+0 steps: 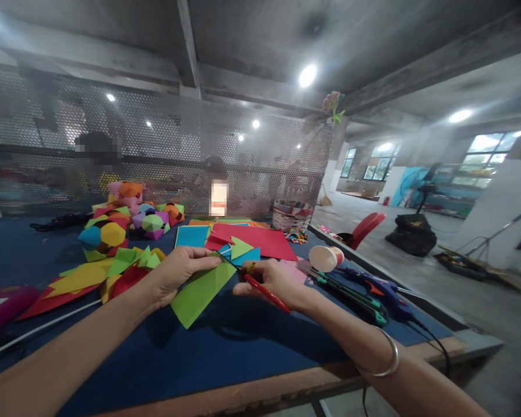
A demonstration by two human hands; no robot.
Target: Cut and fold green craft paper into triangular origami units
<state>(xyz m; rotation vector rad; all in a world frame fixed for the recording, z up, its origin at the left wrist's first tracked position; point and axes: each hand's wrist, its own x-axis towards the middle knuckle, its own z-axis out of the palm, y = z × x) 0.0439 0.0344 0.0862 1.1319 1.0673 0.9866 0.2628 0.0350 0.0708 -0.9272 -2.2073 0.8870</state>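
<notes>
My left hand [186,269] pinches a folded sheet of green paper [204,292] by its upper edge, above the blue table top. Red-handled scissors [267,292] are in my right hand [275,281], their blades at the upper right edge of that sheet. How far the blades are apart is hard to make out. Just behind the hands is a pointed green paper piece [242,249], over blue paper [248,255] and a large red sheet [264,238].
Coloured paper balls [113,226] and cut paper [82,277] lie at left. On the right are a paper cup [325,258], a green-black utility knife [351,295] and a blue glue gun [386,295] with its cord. A woven basket [292,215] stands behind, before a perforated metal screen [156,139].
</notes>
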